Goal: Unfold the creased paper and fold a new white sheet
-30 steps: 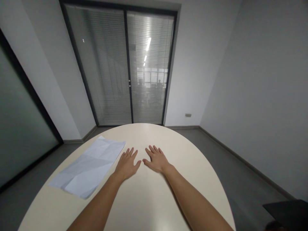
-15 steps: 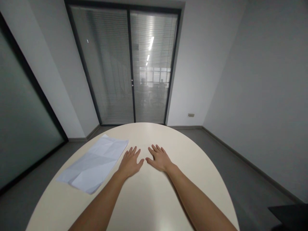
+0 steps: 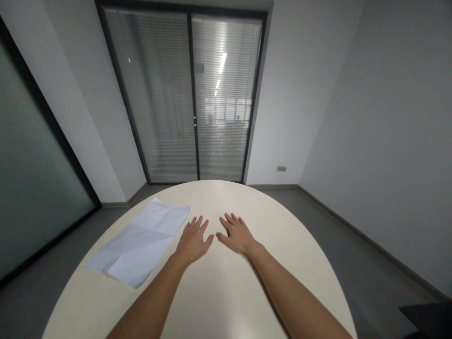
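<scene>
a round cream desk (image 3: 212,301) carries one creased white sheet of paper (image 3: 141,240), lying flat on its left part with fold lines crossing it and its near corner close to the desk's edge. no box, tray or other holder shows on the desk; the sheet lies bare on the surface.

the left hand (image 3: 193,241) rests palm down on the desk, fingers stretched out and slightly spread, holding nothing; its little-finger side lies just beside the right edge of the paper, and i cannot tell whether they touch. the right hand (image 3: 236,233) lies palm down too, fingers extended and spread, empty. the two thumbs point toward each other, near but apart. both bare forearms reach in from the bottom edge, angled inward toward the middle of the desk.
</scene>
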{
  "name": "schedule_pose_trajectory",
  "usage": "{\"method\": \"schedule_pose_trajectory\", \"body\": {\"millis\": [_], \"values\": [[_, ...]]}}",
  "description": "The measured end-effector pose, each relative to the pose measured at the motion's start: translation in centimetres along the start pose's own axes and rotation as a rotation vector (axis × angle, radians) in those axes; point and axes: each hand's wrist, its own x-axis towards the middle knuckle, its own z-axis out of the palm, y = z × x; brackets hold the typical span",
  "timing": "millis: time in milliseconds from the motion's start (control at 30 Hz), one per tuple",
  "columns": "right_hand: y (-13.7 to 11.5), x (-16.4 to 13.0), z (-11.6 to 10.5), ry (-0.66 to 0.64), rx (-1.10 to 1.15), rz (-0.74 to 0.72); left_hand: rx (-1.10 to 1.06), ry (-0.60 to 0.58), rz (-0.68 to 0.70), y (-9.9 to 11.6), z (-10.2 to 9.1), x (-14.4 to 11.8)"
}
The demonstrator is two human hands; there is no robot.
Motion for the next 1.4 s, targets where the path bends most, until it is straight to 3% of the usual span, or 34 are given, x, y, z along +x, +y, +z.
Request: {"method": "schedule_pose_trajectory", "body": {"millis": [267,433,600,667,767,1000,1400], "values": [[0.1,0.3,0.3,0.007,0.009,0.000,-0.018,0.023,0.005,-0.1,0.3,0.1],[-0.1,0.2,0.2,0.003,0.005,0.002,0.000,0.152,-0.007,-0.3,-0.9,0.3],[0.0,0.1,0.3,0.002,-0.005,0.003,0.220,0.328,-0.310,-2.0,-2.6,0.0],[0.1,0.2,0.3,-0.003,-0.005,0.003,0.279,0.306,-0.428,-2.9,-2.6,-0.3],[0.2,0.1,0.4,-0.009,0.000,0.003,0.268,0.227,-0.500,-3.8,-2.3,-0.7],[0.4,-0.3,0.0,-0.023,0.007,0.006,0.216,0.193,-0.452,-3.7,-3.3,-1.0],[1.5,-1.0,-0.2,-0.011,0.007,0.005,0.187,0.209,-0.543,-3.8,-4.2,-0.7]]}}
